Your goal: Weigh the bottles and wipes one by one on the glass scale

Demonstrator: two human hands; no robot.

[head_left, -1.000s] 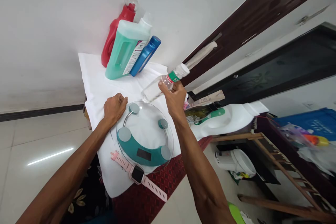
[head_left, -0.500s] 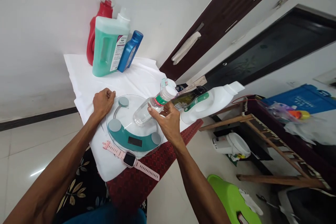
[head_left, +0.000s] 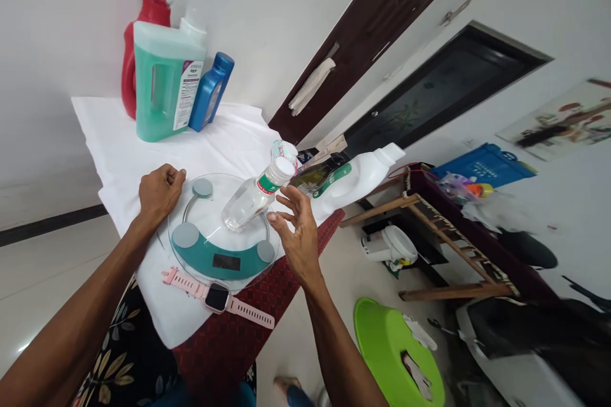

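A clear plastic bottle [head_left: 249,202] with a white cap and a green-and-red label stands on the round glass scale [head_left: 198,255]. My right hand [head_left: 298,229] is just right of the bottle, fingers spread and holding nothing. My left hand [head_left: 160,192] rests on the white cloth [head_left: 143,162] at the scale's left edge, curled into a loose fist with no object showing in it. A pink-strapped smartwatch [head_left: 217,297] lies along the near side of the scale, its dark screen facing up.
Behind the scale stand a red jug [head_left: 155,11], a green liquid bottle [head_left: 157,121] and a blue bottle [head_left: 207,95]. A dark green bottle [head_left: 317,176] and a white jug [head_left: 363,176] are at the right table edge. A green stool [head_left: 377,337] stands on the floor.
My right hand has let go of the clear bottle and opened beside it. The bottle now stands by itself on the scale. The camera view has shifted to the right.
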